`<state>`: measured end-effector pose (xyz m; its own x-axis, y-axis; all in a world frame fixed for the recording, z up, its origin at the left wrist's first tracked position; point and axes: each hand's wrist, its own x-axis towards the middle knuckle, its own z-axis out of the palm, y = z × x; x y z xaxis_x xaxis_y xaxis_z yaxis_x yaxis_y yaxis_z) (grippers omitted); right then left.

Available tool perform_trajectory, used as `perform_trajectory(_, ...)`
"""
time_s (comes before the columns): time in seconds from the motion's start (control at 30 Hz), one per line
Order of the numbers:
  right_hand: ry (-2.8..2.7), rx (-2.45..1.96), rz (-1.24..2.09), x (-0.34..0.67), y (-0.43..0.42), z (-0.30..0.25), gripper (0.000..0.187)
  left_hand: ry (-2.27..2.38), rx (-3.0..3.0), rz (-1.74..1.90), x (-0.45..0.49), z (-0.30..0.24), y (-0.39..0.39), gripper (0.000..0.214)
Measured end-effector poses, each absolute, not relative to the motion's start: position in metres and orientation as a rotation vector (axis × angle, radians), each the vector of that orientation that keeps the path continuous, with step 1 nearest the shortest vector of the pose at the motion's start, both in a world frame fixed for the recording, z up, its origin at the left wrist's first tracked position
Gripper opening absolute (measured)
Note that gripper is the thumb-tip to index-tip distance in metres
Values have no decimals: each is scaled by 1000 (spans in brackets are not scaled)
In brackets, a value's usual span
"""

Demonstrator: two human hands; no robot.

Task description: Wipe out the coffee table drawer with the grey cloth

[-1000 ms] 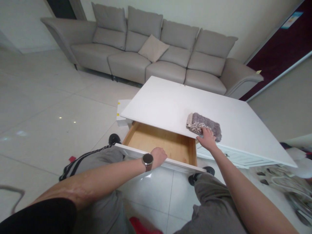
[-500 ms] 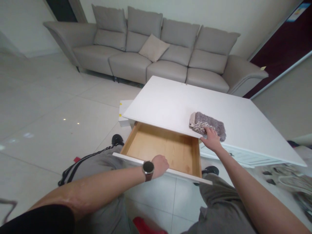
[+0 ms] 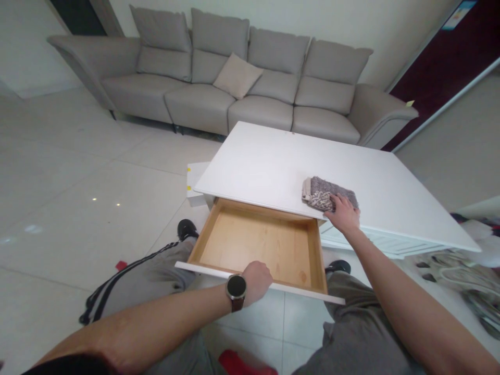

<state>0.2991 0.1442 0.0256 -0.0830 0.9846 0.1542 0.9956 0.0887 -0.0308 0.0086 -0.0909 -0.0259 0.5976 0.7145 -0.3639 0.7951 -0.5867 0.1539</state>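
A wooden drawer (image 3: 250, 237) with a white front is pulled out from the white coffee table (image 3: 265, 156), and its inside shows bare wood. My left hand (image 3: 257, 281), below a wristwatch (image 3: 236, 286), is closed at the middle of the drawer's front edge; its fingertips are hidden. On the tabletop near the front edge lies a folded grey-brown towel (image 3: 332, 187) with a patterned band. Spread over the towel's near right part are the fingers of my right hand (image 3: 344, 212), with the thumb out to the left. The towel lies flat on the table.
A grey sofa (image 3: 203, 101) with a beige cushion (image 3: 237, 75) stands behind the table. A white box (image 3: 195, 185) sits by the table's left end. My legs straddle the drawer. Something red (image 3: 246, 363) is on the floor below, and cables (image 3: 457, 276) lie at the right.
The drawer is slightly farther out, with my left hand still at its front. My right hand has shifted onto the towel with its fingers more spread. The view has swung slightly right.
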Motion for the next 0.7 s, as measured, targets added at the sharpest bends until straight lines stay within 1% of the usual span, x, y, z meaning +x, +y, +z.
perform_trajectory(0.07,-2262,-2045,-117,292,147,29,69,1220,2521,-362,8,-26,-91,20)
perform_trajectory(0.23,-2257,-2214,-84,270,152,41,51,1203,2472,-315,-1,-8,-86,18)
perform_trajectory(0.33,-2329,-2229,-145,252,144,53,46,1233,2273,-251,-8,12,-73,32)
perform_trajectory(0.37,-2380,-2192,-161,244,139,57,46,1245,2167,-176,-10,19,-67,37)
perform_trajectory(0.43,-2474,-2098,-151,226,122,65,46,1261,1892,91,-13,29,-54,50)
perform_trajectory(0.5,-2568,-1983,-84,206,97,72,45,1239,1548,427,-14,35,-42,69)
perform_trajectory(0.57,-2685,-1827,28,185,67,77,42,1157,1219,691,-13,37,-34,78)
perform_trajectory(0.6,-2752,-1738,95,175,51,77,40,1098,1089,776,-11,37,-32,77)
perform_trajectory(0.7,-2921,-1522,288,151,11,74,39,1032,827,913,-7,29,-29,60)
